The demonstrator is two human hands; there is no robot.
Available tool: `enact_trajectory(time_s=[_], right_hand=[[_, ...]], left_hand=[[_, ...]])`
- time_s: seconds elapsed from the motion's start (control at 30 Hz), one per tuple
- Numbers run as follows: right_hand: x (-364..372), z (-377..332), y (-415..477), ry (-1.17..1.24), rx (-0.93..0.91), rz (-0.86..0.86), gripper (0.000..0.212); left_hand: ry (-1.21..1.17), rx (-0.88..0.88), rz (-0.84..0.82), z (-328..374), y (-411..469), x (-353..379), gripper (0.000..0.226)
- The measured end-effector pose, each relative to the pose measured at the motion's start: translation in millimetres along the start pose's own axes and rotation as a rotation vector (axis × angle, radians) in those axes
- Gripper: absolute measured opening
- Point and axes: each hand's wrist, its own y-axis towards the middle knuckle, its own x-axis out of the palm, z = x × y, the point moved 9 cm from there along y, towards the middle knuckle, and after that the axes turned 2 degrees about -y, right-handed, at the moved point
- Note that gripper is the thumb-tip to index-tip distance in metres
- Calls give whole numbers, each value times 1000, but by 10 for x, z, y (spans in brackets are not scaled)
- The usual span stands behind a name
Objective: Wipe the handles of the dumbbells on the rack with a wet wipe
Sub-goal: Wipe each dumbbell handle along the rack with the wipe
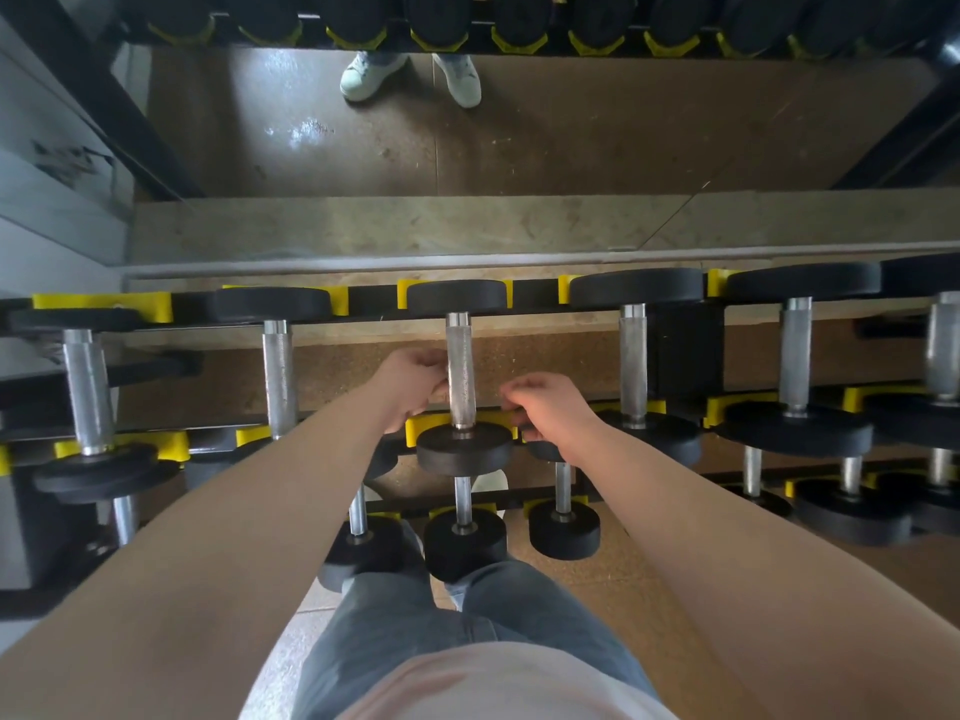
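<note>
Lying across the rack [371, 299] at frame centre, the dumbbell [464, 449] is gripped at its handle [460, 356] by the left hand [413, 389]. The right hand [556, 407] is curled just beside it, to the right; whether anything is held cannot be told. Lower dumbbells [563, 532] are partly hidden by the arms.

A wall mirror [675, 148] reflects pale sneakers [371, 75], and grey jeans [415, 631] and a pink shirt [509, 683] show below.
</note>
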Motion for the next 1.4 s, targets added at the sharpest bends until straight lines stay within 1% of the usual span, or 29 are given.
enact_trajectory(time_s=[0.17, 0.33, 0.4, 0.5, 0.57, 0.6, 0.63, 0.67, 0.7, 0.77, 0.8, 0.83, 0.9, 0.93, 1.03, 1.13, 1.23, 1.27, 1.33, 1.4], right_hand=[[6, 0, 15, -1, 1, 1, 14], [86, 33, 23, -22, 24, -22, 12], [107, 5, 33, -47, 14, -21, 10], [96, -71, 51, -31, -3, -10, 7], [65, -114, 60, 0, -15, -4, 6], [50, -135, 61, 16, -21, -3, 5], [36, -149, 59, 27, -26, -3, 5], [27, -152, 56, 32, -30, -4, 5], [23, -150, 51, 30, -33, -4, 5], [25, -142, 39, 15, -35, -3, 4], [29, -138, 31, 6, -36, -3, 4], [36, -133, 24, 0, -36, -3, 4], [65, -141, -1, -6, -36, -13, 5], [84, -157, -14, -13, -45, -19, 7], [122, -310, -75, -65, -117, -3, 10], [218, -514, -164, -127, -246, -52, 15], [360, -620, -228, -145, -337, -150, 28], [370, -633, -231, -140, -344, -150, 31], [354, -630, -210, -95, -330, -138, 30], [289, -600, -156, -52, -303, -95, 23]], left_hand=[[293, -31, -129, -194, -68, 88, 36], [347, 4, -115, -242, -58, 121, 32], [282, -13, -75, -200, -54, 66, 31], [-65, -32, 51, -54, -58, -70, 18], [-298, -13, 116, 37, -40, -121, 19], [-322, 7, 143, 74, -19, -140, 22], [-268, 29, 159, 108, -28, -153, 25], [-161, 46, 154, 122, -52, -151, 25], [-4, 62, 119, 126, -80, -121, 25], [354, 64, -6, 17, -133, -6, 28], [463, 61, -38, -45, -180, 37, 30], [500, 68, -36, -80, -223, 48, 30], [415, 64, 18, -128, -270, -4, 29], [332, 54, 44, -134, -307, -34, 27], [129, 49, 92, -133, -408, -129, 23], [-37, 51, 53, -110, -459, -145, 18], [-162, 59, 29, -58, -511, -103, 21], [-228, 57, 24, -54, -520, -80, 23], [-347, 47, 12, -61, -551, -11, 24], [-325, 20, 84, -102, -569, -25, 29]])
